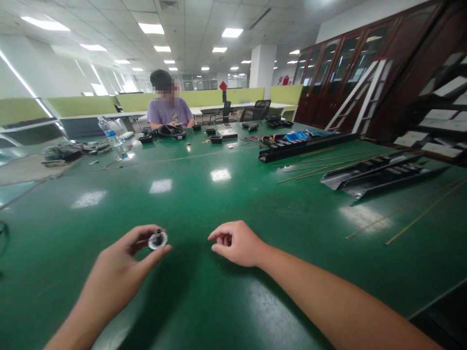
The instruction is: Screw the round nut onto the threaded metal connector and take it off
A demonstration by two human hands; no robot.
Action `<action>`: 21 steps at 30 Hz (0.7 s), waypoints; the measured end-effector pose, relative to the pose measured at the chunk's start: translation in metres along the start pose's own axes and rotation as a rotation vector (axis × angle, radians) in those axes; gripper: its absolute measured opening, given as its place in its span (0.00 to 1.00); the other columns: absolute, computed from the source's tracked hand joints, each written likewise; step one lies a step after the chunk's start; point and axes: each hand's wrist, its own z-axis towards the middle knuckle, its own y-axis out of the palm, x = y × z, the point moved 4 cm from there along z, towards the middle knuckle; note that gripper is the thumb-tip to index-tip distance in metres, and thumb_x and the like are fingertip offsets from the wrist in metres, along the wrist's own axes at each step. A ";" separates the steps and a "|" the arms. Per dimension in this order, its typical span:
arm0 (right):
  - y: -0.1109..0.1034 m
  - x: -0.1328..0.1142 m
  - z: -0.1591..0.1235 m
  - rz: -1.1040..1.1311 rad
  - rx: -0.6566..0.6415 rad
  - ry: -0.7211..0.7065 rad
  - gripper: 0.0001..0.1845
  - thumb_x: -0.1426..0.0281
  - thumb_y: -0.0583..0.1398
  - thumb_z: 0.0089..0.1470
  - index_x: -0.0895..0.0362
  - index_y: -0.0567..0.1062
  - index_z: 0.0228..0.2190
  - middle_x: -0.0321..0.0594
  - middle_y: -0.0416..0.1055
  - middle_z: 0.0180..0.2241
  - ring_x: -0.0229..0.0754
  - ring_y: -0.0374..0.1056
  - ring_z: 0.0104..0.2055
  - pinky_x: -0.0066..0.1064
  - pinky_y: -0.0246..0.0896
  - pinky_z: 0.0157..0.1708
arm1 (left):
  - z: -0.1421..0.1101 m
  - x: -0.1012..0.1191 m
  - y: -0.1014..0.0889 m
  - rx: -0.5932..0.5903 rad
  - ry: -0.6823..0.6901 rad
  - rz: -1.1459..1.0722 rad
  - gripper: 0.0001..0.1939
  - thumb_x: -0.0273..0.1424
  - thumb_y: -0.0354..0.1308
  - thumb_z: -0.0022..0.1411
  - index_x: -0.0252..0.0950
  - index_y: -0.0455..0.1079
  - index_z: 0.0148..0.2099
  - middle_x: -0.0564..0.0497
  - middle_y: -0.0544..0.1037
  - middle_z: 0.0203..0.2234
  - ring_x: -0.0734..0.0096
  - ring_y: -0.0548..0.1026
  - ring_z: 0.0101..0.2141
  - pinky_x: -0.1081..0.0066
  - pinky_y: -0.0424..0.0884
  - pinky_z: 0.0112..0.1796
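My left hand (122, 265) pinches a small round piece (157, 239) between thumb and fingers. The piece has a pale, shiny rim, a dark middle and a short dark stub at its top. It is held above the green tabletop (189, 199). To the right, my right hand (239, 244) hovers over the same surface with its fingers loosely bent. A gap shows between thumb and forefinger, and I see nothing held there.
Black metal channels (361, 180) and thin brass-coloured rods (317, 170) lie at the right. A longer channel (288, 148) holds blue packets. A water bottle (113, 136) stands far left. Across the table sits a person (170, 112) among small black parts. A stepladder (361, 97) stands behind.
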 end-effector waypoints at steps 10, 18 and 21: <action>0.001 0.003 0.002 -0.041 0.067 -0.015 0.17 0.80 0.61 0.45 0.59 0.80 0.38 0.38 0.77 0.30 0.35 0.68 0.27 0.26 0.64 0.30 | -0.007 0.026 0.075 -0.187 0.283 -0.044 0.21 0.39 0.55 0.68 0.41 0.64 0.60 0.47 0.77 0.46 0.67 0.77 0.44 0.71 0.75 0.45; 0.001 -0.006 -0.001 -0.027 0.054 -0.043 0.22 0.82 0.61 0.43 0.58 0.79 0.42 0.37 0.76 0.32 0.36 0.69 0.30 0.26 0.64 0.32 | -0.012 0.028 0.070 -0.100 0.316 -0.135 0.15 0.36 0.61 0.64 0.41 0.69 0.52 0.50 0.77 0.42 0.69 0.76 0.42 0.71 0.74 0.44; 0.001 -0.011 -0.003 -0.046 0.030 -0.091 0.21 0.81 0.63 0.43 0.58 0.79 0.42 0.37 0.76 0.33 0.37 0.69 0.32 0.27 0.63 0.34 | -0.013 0.031 0.070 -0.089 0.343 -0.157 0.15 0.36 0.61 0.64 0.40 0.69 0.52 0.48 0.76 0.43 0.69 0.76 0.43 0.71 0.74 0.45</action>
